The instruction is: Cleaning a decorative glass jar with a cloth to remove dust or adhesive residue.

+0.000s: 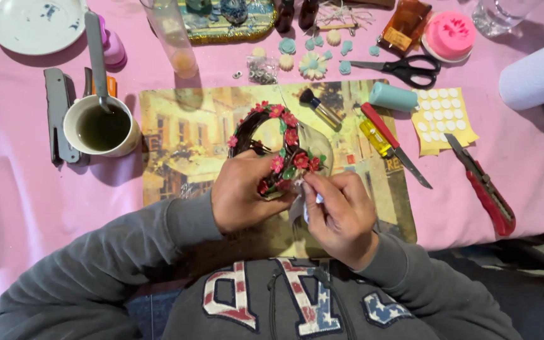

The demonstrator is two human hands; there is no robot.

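Pink table [26,208]: left hand [247,195] grips flowered wreath [272,138]; right hand [341,217] pinches something small, mostly hidden.

Pink tablecloth [20,208] covers the table. Picture placemat [177,145] at centre. Mug of dark liquid [101,126] left of the mat, a tool handle standing in it. White plate [33,24] at top left. Black scissors [404,68] near the top right, pink mould [450,34] beside them. Red utility knife [486,186] at right; paper towel roll [536,75] above it. Yellow sheet of white dots [442,119] between.
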